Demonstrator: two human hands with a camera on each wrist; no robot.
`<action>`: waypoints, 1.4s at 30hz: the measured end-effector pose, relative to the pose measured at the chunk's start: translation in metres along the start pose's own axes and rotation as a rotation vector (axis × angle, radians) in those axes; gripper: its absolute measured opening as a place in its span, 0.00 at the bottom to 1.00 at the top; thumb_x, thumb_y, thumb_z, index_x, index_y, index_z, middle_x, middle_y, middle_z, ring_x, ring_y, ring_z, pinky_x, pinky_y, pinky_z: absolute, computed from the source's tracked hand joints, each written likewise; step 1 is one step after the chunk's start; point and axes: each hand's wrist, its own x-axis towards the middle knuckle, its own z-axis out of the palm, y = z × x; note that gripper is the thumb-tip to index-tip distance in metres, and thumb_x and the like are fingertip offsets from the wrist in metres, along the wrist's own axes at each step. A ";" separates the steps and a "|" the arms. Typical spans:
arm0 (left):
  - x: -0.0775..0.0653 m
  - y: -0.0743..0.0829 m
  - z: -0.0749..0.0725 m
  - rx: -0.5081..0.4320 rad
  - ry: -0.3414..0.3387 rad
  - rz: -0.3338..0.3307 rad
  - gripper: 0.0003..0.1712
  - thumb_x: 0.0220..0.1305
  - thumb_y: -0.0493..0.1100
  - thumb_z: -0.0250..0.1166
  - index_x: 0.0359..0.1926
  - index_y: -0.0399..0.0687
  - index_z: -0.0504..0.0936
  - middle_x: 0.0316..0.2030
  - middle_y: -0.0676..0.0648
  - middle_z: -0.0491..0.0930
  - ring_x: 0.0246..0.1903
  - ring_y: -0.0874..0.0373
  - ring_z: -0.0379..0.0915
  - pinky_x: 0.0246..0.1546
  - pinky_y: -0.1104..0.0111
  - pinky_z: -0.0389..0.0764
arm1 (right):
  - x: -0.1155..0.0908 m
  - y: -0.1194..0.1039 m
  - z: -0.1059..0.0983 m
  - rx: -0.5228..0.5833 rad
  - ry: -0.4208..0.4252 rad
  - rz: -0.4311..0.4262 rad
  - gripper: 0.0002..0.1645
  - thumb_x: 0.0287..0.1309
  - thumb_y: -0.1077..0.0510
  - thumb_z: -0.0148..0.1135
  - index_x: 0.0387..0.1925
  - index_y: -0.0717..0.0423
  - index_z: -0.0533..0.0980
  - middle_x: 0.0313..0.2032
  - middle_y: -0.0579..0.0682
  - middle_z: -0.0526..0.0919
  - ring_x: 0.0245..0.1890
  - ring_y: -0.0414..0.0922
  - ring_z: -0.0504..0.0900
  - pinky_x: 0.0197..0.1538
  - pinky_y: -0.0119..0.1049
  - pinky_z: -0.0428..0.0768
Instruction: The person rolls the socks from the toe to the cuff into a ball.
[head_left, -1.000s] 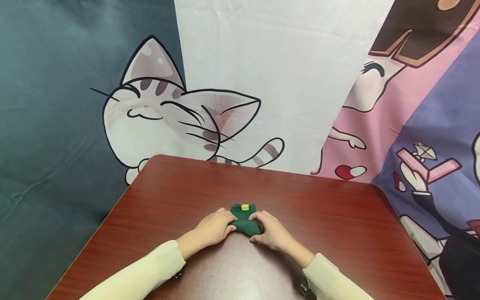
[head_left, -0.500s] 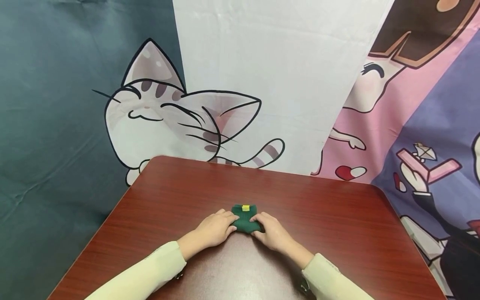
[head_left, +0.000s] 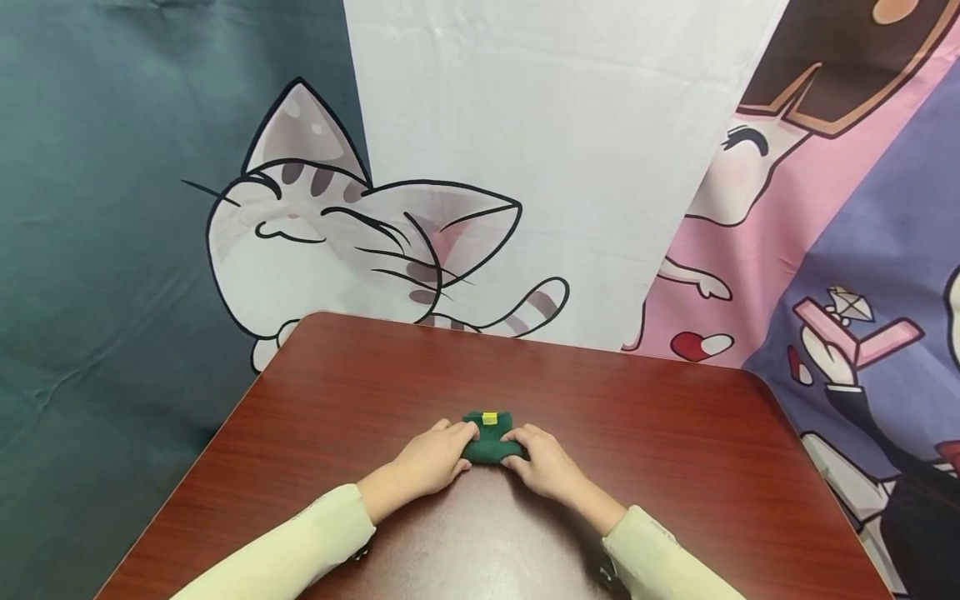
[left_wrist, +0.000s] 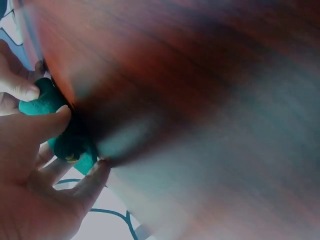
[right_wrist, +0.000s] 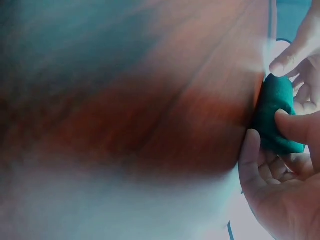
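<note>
A dark green, sock-like cloth (head_left: 491,451) with a yellow label (head_left: 490,418) lies on the table, its near part rolled into a thick sideways cylinder. The flat far part, with the label, extends away from the roll. At the roll's left end my left hand (head_left: 433,458) grips it, thumb in front and fingers over the top. My right hand (head_left: 546,463) holds the right end the same way. In the left wrist view the coiled end of the cloth (left_wrist: 46,100) shows between thumb and fingers. The right wrist view has the green roll (right_wrist: 278,95) between both hands.
A glossy reddish-brown wooden table (head_left: 637,433) spreads under both arms. Behind its far edge hangs a backdrop (head_left: 600,125) printed with a cartoon cat and other figures. Pale sleeves cover both forearms.
The cloth's near end, loose and pointing right a second ago, is now rolled into an even cylinder toward the label. The hands have stayed at its two sides, fingers curling over it.
</note>
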 end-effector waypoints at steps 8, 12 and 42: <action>0.002 0.005 0.001 0.069 0.017 0.026 0.16 0.66 0.47 0.70 0.48 0.49 0.74 0.47 0.51 0.77 0.45 0.54 0.77 0.36 0.64 0.82 | 0.002 0.000 -0.001 0.002 0.009 0.021 0.11 0.58 0.59 0.73 0.43 0.53 0.84 0.39 0.46 0.83 0.40 0.42 0.81 0.44 0.38 0.79; 0.002 0.002 0.001 0.026 0.041 0.013 0.14 0.65 0.47 0.71 0.46 0.51 0.77 0.45 0.52 0.75 0.46 0.57 0.78 0.36 0.63 0.82 | 0.002 -0.001 -0.001 0.004 0.005 0.029 0.11 0.59 0.58 0.72 0.43 0.54 0.84 0.39 0.47 0.83 0.41 0.42 0.81 0.44 0.38 0.79; 0.010 -0.007 -0.002 -0.161 -0.043 -0.050 0.15 0.72 0.47 0.63 0.54 0.46 0.83 0.46 0.49 0.82 0.47 0.56 0.73 0.51 0.60 0.78 | 0.008 0.005 -0.006 0.119 -0.113 0.229 0.15 0.67 0.50 0.66 0.50 0.54 0.83 0.50 0.55 0.86 0.53 0.55 0.83 0.57 0.54 0.78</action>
